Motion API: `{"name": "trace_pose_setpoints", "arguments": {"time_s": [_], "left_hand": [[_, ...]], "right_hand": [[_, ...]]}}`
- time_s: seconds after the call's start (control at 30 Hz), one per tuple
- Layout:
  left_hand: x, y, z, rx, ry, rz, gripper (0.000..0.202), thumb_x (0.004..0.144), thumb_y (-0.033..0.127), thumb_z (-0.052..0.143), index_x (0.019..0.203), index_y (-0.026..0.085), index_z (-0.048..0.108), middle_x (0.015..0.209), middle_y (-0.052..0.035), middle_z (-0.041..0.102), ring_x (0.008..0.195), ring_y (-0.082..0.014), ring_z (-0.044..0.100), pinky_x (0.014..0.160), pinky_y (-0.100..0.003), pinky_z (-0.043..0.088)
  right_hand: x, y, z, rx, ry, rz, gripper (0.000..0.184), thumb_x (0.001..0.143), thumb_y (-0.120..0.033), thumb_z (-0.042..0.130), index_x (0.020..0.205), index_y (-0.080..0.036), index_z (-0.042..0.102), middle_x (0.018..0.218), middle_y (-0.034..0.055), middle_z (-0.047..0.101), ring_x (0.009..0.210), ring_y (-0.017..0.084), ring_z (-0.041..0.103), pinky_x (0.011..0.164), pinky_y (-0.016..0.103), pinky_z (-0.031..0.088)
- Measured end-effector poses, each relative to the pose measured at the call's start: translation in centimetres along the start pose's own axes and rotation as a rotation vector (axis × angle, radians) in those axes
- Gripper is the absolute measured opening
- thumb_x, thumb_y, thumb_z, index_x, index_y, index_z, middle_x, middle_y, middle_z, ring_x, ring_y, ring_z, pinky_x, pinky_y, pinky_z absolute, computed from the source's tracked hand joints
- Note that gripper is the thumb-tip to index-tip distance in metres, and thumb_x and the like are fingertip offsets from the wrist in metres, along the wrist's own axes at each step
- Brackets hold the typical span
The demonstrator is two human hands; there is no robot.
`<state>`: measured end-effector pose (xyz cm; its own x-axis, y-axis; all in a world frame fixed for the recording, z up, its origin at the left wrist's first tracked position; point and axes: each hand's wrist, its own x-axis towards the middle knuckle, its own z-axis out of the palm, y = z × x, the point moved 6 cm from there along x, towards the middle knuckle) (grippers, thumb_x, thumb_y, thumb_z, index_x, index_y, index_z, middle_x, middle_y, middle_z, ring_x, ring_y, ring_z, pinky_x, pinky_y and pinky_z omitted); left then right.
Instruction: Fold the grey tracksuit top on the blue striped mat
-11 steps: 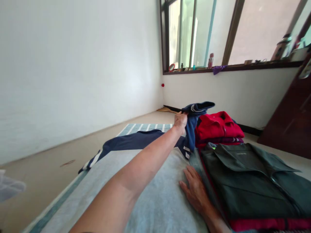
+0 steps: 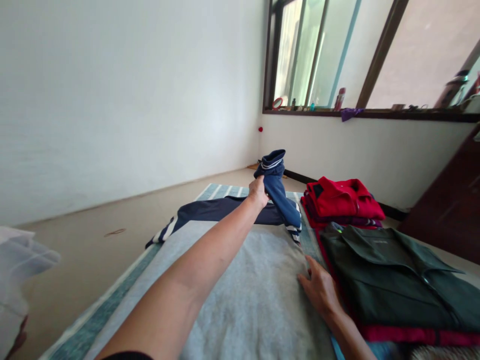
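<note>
A jacket (image 2: 240,280) lies spread face down, its pale grey inner side or back towards me and navy fabric with white stripes at the shoulders. My left hand (image 2: 258,191) is closed around its navy sleeve (image 2: 279,192), lifted off the jacket with the striped cuff pointing up. Down at the jacket's right edge, my right hand (image 2: 320,286) rests with thumb and fingers apart, touching the grey cloth. Under the jacket is a blue-green striped mat (image 2: 80,322).
Right of the jacket lies a folded dark green jacket (image 2: 390,280) on red cloth. Behind it sits a pile of folded red clothes (image 2: 343,197). Whitish translucent material (image 2: 22,265) stands at the left edge. A windowsill (image 2: 375,114) holds bottles and small items.
My left hand has swung the raised sleeve leftward, away from the red pile and over the jacket's shoulder. My right hand has shifted slightly along the jacket's right edge. The view has turned a little left.
</note>
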<state>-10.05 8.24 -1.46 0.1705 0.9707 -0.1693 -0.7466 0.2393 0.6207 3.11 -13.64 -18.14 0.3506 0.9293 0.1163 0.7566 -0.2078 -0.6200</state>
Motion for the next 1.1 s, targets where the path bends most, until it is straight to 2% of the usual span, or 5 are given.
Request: {"name": "trace_pose_setpoints", "arguments": {"time_s": [0.17,0.37,0.7,0.9,1.1], "left_hand": [[-0.6,0.5,0.4,-0.068,-0.048,-0.024,0.021,0.090,0.029,0.057,0.105,0.016,0.063,0.089,-0.0093,0.073,0.079,-0.0217,0.070,0.073,-0.037,0.058],[-1.2,1.5,1.0,-0.140,-0.098,-0.051,0.026,0.092,0.032,0.055,0.109,0.015,0.064,0.090,-0.0112,0.073,0.079,-0.0246,0.071,0.074,-0.040,0.058],[-1.2,8.6,-0.1,-0.117,-0.162,0.020,0.039,0.096,0.044,0.043,0.113,0.015,0.063,0.097,-0.0128,0.072,0.091,-0.0263,0.069,0.084,-0.044,0.054],[-0.8,13.8,-3.2,-0.100,-0.191,0.108,0.048,0.097,0.049,0.036,0.118,0.014,0.061,0.105,-0.0148,0.071,0.099,-0.0290,0.067,0.088,-0.047,0.052],[-1.3,17.0,-8.9,-0.170,-0.154,0.197,0.048,0.099,0.048,0.033,0.112,0.013,0.064,0.098,-0.0121,0.072,0.097,-0.0263,0.067,0.089,-0.042,0.053]], "right_hand": [[-1.7,1.4,-1.3,0.115,-0.131,0.223,0.049,0.070,-0.036,0.063,0.111,-0.009,0.062,0.072,0.0039,0.066,0.071,0.022,0.065,0.061,0.027,0.048],[-5.7,1.3,-1.0,0.205,-0.280,0.293,0.025,0.070,-0.033,0.061,0.084,-0.014,0.067,0.065,0.0020,0.066,0.057,0.018,0.063,0.045,0.023,0.041],[-5.6,-9.2,-3.6,-0.138,-0.279,0.072,0.013,0.072,-0.025,0.055,0.076,-0.018,0.065,0.065,0.0010,0.063,0.063,0.015,0.057,0.053,0.023,0.030],[-5.5,-14.8,-1.1,-0.281,-0.385,-0.027,0.024,0.075,-0.024,0.053,0.091,-0.016,0.067,0.085,0.0084,0.071,0.077,0.018,0.063,0.057,0.024,0.032],[-5.9,-17.1,1.4,-0.371,-0.440,-0.057,0.029,0.073,-0.020,0.052,0.095,-0.013,0.070,0.097,0.0167,0.071,0.087,0.025,0.067,0.060,0.027,0.036]]}}
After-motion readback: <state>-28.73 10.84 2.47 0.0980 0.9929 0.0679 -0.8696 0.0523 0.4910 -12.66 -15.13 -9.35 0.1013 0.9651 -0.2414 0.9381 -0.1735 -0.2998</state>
